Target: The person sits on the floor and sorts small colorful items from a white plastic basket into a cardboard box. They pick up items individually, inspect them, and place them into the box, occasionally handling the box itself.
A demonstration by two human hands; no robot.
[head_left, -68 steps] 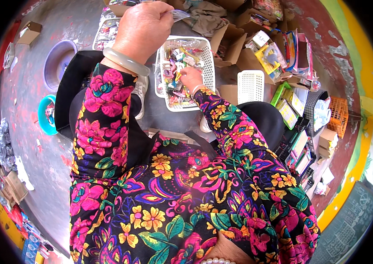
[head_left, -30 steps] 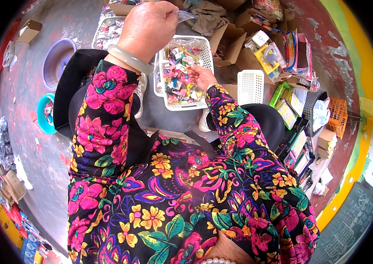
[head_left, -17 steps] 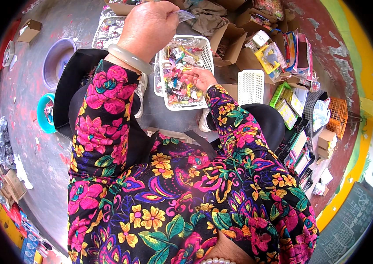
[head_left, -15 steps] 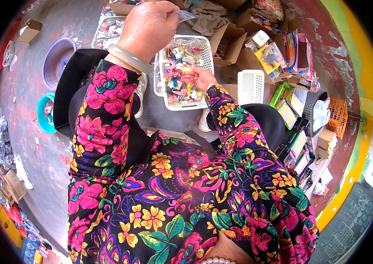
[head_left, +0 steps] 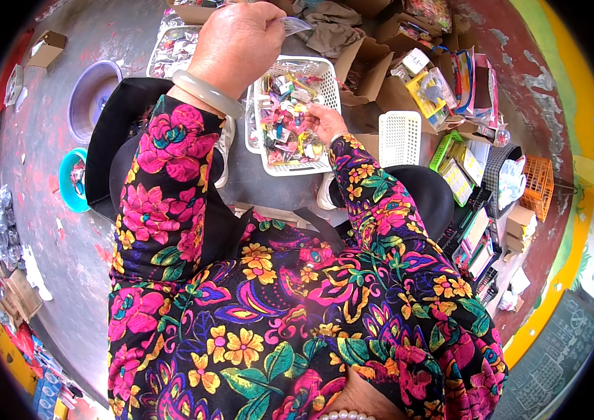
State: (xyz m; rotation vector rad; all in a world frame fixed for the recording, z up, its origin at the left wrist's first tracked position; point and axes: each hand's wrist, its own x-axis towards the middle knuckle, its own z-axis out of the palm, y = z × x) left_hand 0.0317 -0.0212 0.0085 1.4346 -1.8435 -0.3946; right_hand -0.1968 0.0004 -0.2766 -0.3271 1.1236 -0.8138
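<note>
Crowding the white basket (head_left: 295, 169) (perforated) are small colourful items (head_left: 281, 117).

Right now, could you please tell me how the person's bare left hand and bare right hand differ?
The left hand looks larger and nearer the camera than the right hand. The left hand grips a clear plastic piece; the right hand is at small colourful items in a white plastic basket, its hold unclear. The left hand's wrist wears a thick pale bangle; the right hand's shows none like it. Both come from black floral sleeves.
</note>
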